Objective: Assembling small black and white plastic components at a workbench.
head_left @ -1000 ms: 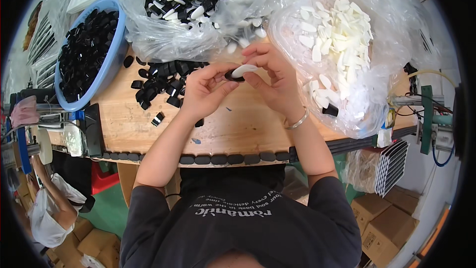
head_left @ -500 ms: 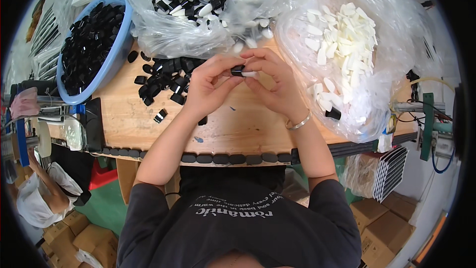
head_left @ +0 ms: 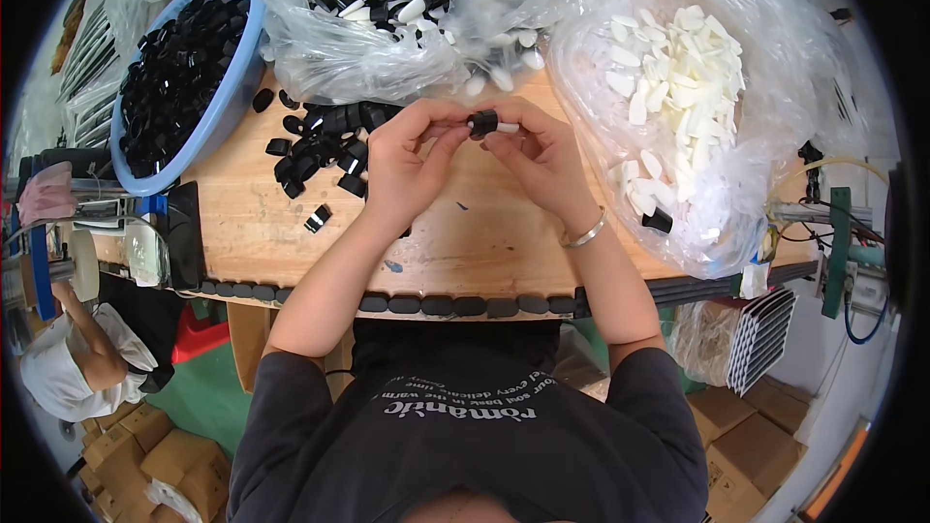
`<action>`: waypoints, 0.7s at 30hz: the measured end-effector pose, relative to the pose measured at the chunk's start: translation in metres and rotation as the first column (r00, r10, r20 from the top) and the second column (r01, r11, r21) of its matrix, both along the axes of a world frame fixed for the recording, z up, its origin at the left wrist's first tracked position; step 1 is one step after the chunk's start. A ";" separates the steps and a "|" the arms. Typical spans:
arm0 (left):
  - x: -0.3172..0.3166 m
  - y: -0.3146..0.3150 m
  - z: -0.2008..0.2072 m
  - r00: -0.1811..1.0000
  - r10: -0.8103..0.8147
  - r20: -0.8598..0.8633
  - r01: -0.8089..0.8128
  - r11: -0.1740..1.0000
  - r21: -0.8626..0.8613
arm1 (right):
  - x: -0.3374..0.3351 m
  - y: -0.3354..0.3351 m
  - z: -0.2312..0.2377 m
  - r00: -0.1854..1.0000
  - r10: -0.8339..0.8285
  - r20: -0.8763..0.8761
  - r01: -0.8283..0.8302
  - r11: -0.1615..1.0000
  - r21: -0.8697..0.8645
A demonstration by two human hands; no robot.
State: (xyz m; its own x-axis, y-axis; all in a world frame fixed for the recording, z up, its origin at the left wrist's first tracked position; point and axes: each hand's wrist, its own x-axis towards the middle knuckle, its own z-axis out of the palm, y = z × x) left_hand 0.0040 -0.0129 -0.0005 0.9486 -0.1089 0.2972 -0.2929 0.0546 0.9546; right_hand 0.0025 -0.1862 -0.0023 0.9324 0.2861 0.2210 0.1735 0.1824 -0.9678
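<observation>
Between my hands, over the middle of the wooden table, is a small black cap with a white tongue-shaped insert sticking out of its right side. My left hand pinches the cap from the left with thumb and fingers. From the right, my right hand is closed on the same piece, its thumb just below the cap. A loose heap of black caps lies beside my left hand. White inserts are piled in a clear plastic bag to the right of my right hand.
A blue basin full of black caps stands at the left. Behind my hands, a plastic bag holds mixed black and white pieces. One black cap rests on the right bag. Another person's arm shows at lower left.
The black cap has shifted slightly right and turned in my fingers. My right hand's fingers have curled in closer around it. The view has moved a little.
</observation>
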 end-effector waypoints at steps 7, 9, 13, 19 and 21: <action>-0.002 -0.003 0.000 0.967 0.096 0.237 -0.128 0.984 0.124 | -0.004 0.010 -0.002 0.995 -0.059 0.079 0.054 0.996 0.071; -0.003 -0.004 0.001 0.964 0.101 0.245 -0.130 0.986 0.107 | -0.005 0.010 0.001 0.993 -0.073 0.089 0.067 0.995 0.071; -0.001 -0.005 0.002 0.929 0.127 0.348 -0.196 0.966 0.170 | -0.007 0.012 0.001 0.992 -0.083 0.094 0.074 0.993 0.091; -0.005 -0.007 -0.001 0.906 0.156 0.393 -0.238 0.956 0.169 | -0.008 0.013 0.002 0.985 -0.139 0.102 0.135 0.990 0.045; -0.005 -0.008 0.000 0.910 0.150 0.386 -0.228 0.960 0.163 | -0.008 0.012 0.001 0.984 -0.143 0.108 0.134 0.987 0.089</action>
